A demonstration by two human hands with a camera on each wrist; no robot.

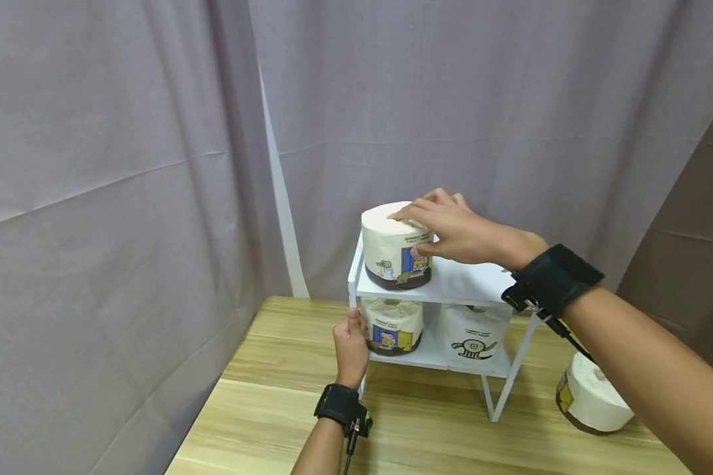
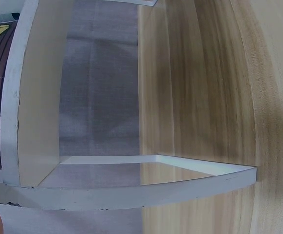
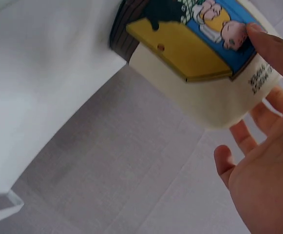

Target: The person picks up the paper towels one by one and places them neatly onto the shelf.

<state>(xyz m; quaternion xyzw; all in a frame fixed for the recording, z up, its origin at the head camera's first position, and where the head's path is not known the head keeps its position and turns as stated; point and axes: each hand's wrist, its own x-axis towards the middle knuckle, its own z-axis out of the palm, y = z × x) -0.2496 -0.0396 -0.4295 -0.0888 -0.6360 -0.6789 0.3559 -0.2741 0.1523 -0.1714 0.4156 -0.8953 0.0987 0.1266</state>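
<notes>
A wrapped toilet paper roll [image 1: 386, 251] stands upright at the left end of the top tier of a small white two-tier rack [image 1: 472, 280]. My right hand [image 1: 451, 227] grips this roll from its right, fingers over the top and thumb against the printed side; the thumb also shows on the roll [image 3: 204, 97] in the right wrist view. Lower down, my left hand [image 1: 350, 346] holds the rack's left upright; part of its grip is hidden. In the left wrist view the rack's side frame [image 2: 131, 195] crosses the picture, with only a fingertip visible.
On the lower tier sit a cream roll [image 1: 392, 330] at left and a white roll [image 1: 472, 336] at right. Another roll [image 1: 594, 396] stands on the wooden table [image 1: 261, 396], right of the rack, partly behind my right forearm. Grey curtains [image 1: 451, 86] hang behind.
</notes>
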